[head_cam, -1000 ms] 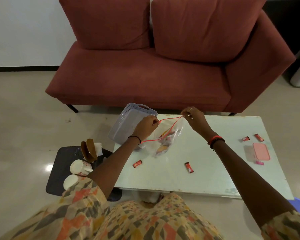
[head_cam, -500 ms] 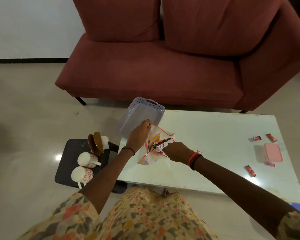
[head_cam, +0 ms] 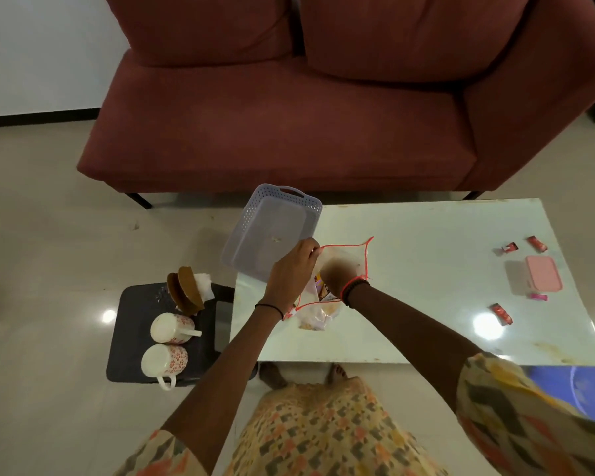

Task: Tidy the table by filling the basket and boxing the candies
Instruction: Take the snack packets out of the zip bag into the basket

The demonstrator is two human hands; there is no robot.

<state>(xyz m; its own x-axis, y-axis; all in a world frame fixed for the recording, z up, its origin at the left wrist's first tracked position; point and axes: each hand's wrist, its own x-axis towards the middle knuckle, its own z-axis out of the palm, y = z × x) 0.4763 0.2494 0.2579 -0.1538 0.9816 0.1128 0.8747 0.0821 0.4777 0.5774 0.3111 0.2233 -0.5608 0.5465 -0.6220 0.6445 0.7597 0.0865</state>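
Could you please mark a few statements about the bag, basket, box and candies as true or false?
1. The right hand is inside the clear bag. True.
2. The basket is full of snacks. False: it looks empty.
3. The pink box sits at the table's right end, near loose candies. True.
4. The left hand rests on a mug. False: its fingers hold the bag's red-edged opening; the mugs stand on a dark stool beside the table.
5. The candies are already boxed. False: several lie loose on the table.
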